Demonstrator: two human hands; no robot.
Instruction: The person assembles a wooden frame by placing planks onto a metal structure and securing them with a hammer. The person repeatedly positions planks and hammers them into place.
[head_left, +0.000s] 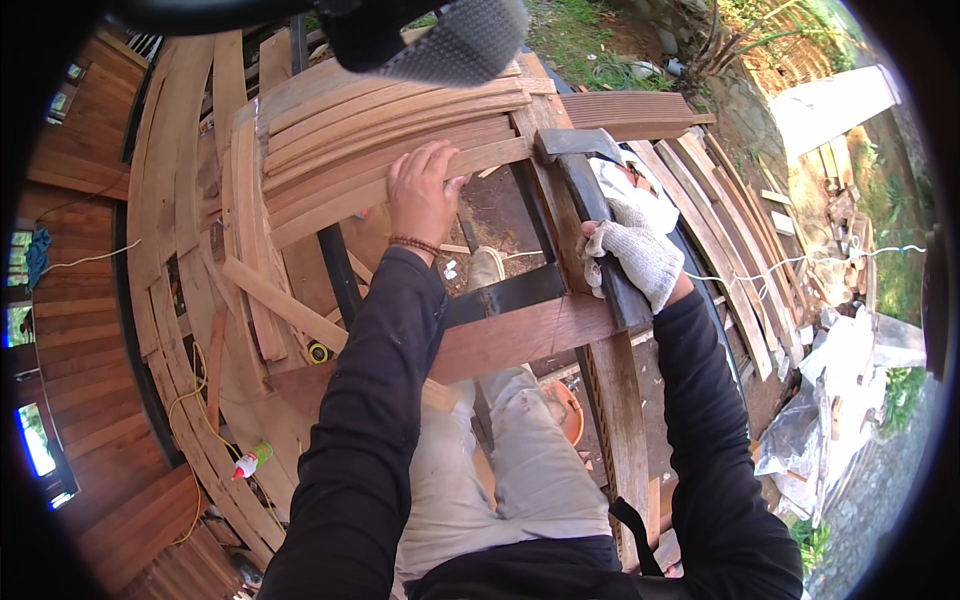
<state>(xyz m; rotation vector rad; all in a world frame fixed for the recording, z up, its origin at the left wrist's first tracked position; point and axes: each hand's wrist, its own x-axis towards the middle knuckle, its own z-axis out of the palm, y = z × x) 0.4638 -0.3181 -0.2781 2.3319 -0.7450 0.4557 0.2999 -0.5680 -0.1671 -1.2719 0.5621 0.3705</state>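
Note:
My bare left hand (425, 188), with a beaded bracelet at its wrist, curls its fingers over the edge of a narrow wooden board (490, 155). That board lies at the near side of a row of similar boards (390, 118). A pale knitted glove covers my right hand (638, 256), closed over a dark beam (582, 185) that has a grey flat piece (575, 143) on its far end. Some of the right fingers are hidden. White crumpled material (628, 192) sits just beyond the glove. A reddish plank (530, 338) crosses in front of my legs.
Left are loose planks (285, 300), a tape measure (318, 352) and a green-and-white bottle with a red tip (252, 460). Long boards (720, 230) and a white cord (790, 262) lie right. An orange bucket (565, 410) stands below, between the frame bars.

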